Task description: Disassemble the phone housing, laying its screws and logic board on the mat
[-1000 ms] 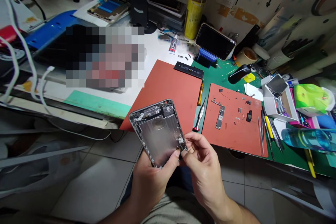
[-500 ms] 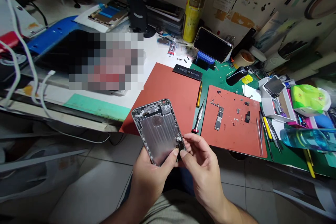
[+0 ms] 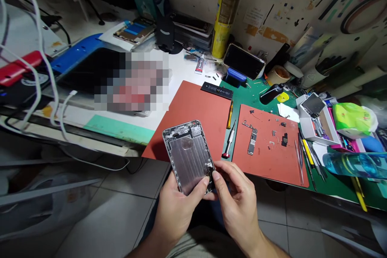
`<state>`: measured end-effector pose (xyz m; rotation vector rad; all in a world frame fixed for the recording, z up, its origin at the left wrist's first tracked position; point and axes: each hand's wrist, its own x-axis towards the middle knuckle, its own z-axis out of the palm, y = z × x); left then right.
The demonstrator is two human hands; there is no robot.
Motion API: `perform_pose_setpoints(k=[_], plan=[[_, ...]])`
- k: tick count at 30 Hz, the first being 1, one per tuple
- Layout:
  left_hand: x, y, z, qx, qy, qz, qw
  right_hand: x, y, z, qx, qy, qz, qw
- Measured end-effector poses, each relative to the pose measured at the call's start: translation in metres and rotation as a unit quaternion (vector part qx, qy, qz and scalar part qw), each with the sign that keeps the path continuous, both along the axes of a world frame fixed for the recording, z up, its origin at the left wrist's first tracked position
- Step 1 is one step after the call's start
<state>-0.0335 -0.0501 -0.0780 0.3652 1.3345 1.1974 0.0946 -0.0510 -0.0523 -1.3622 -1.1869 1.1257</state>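
Observation:
An opened phone housing, a silvery metal shell with small parts along its rim, is held above my lap at the bench's front edge. My left hand grips its lower end, the thumb pressing on the inside near the lower right corner. At that same corner, my right hand pinches the housing's edge between thumb and fingers. Its fingertips are partly hidden, so any small part between them cannot be made out. Beyond the housing lie a red mat and a black phone battery.
A gold screwdriver and a silver screwdriver lie between the mats. The right-hand red mat bears a logic board, small parts and tweezers. A blue bottle lies farther right. White cables hang at left.
The whole view has shifted a little, so the bench sits lower in the picture. Both hands stay on the housing, with the right thumb still at its lower right edge.

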Motion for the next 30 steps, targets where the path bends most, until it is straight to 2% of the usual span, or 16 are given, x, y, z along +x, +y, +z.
perform_pose_setpoints(k=[2, 5, 11, 15, 22, 26, 30], plan=[[-0.001, -0.003, -0.005, 0.008, 0.009, -0.005, 1.000, 0.000, 0.000, 0.000, 0.013, -0.023, -0.004, 1.000], [-0.001, -0.006, -0.010, 0.015, 0.036, -0.011, 0.999, -0.001, -0.001, -0.002, 0.004, -0.008, -0.003, 1.000], [-0.001, -0.007, -0.013, 0.024, 0.051, -0.012, 0.998, -0.004, -0.004, -0.008, 0.004, 0.008, -0.004, 1.000], [-0.002, -0.004, -0.010, 0.024, 0.033, -0.020, 0.999, -0.003, -0.004, -0.008, -0.004, 0.015, 0.002, 1.000], [-0.004, 0.001, 0.004, 0.033, -0.032, -0.059, 0.997, 0.008, -0.007, -0.006, 0.048, -0.094, -0.021, 0.994], [-0.009, 0.004, 0.010, 0.048, -0.059, -0.077, 0.994, 0.014, -0.010, -0.004, -0.039, -0.006, 0.003, 0.999], [-0.012, 0.009, 0.013, 0.047, -0.062, -0.078, 0.994, 0.013, -0.007, 0.000, -0.134, 0.134, 0.047, 0.981]])
